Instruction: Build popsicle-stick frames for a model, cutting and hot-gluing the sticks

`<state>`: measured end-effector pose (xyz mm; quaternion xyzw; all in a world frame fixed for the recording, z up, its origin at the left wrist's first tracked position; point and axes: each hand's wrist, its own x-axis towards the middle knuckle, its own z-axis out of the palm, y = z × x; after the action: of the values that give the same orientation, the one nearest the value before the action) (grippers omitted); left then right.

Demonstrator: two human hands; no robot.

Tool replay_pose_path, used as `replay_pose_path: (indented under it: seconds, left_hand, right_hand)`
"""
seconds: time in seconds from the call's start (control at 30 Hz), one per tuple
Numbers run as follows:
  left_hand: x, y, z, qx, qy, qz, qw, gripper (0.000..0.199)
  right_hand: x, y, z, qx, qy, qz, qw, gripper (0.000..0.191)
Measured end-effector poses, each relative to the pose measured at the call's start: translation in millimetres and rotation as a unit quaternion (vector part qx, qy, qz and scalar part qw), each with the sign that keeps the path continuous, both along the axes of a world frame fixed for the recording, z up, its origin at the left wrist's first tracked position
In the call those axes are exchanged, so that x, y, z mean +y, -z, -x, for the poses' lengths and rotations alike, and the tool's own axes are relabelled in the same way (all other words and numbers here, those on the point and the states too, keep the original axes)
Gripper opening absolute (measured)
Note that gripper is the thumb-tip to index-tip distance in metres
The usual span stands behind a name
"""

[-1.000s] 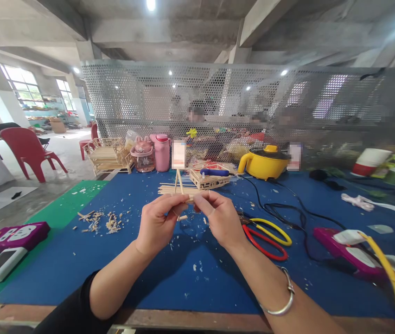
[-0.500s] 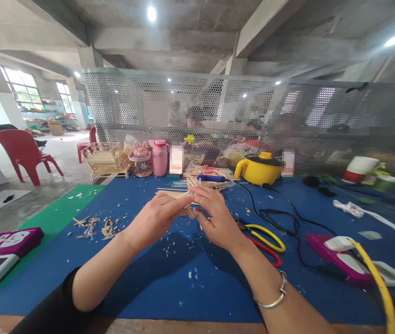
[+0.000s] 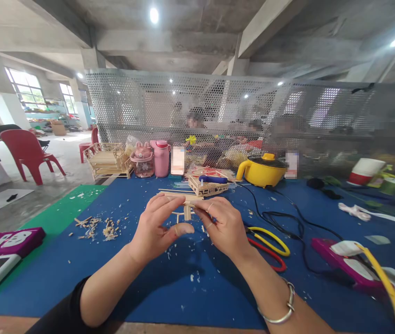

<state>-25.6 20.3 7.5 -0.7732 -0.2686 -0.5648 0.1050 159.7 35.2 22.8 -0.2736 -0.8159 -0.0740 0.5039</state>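
A small piece made of pale wooden sticks is between my two hands, above the blue mat. My right hand is closed and pinches this piece near its right end, with rings on its fingers. On the other side, my left hand has its fingers stretched along the top of the piece, their tips touching it or close to it. Its thumb is apart from the fingers. Parts of the piece are hidden behind the fingers. Loose thin wooden sticks lie just beyond both hands.
Scissors-like cutters with yellow and red handles lie right of my right hand. A blue-handled tool rests on a wooden stick frame. Cut stick scraps lie left. A yellow pot, cables and a purple power strip are at right.
My left thumb has spread away from its fingers, and the hands have drawn slightly apart. More of the wooden stick piece shows between them. The view has shifted a little.
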Motion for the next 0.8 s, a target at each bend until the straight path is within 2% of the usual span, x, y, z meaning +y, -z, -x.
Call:
replay_pose_path:
  seconds: [0.17,0.4,0.8]
  left_hand:
    - [0.8,-2.9,-0.8,-0.005,0.018,-0.025,1.000,0.047]
    - [-3.6,-3.6,0.7,-0.020,0.015,0.017,1.000,0.038]
    - [-3.9,-2.4,1.4,-0.024,0.008,0.008,1.000,0.029]
  right_hand:
    - [-0.5,1.6,4.1,-0.004,-0.010,-0.015,1.000,0.014]
    - [-1.2,4.0,3.9,-0.018,-0.006,-0.010,1.000,0.017]
    - [-3.3,2.8,7.4,-0.021,-0.003,-0.032,0.999,0.014]
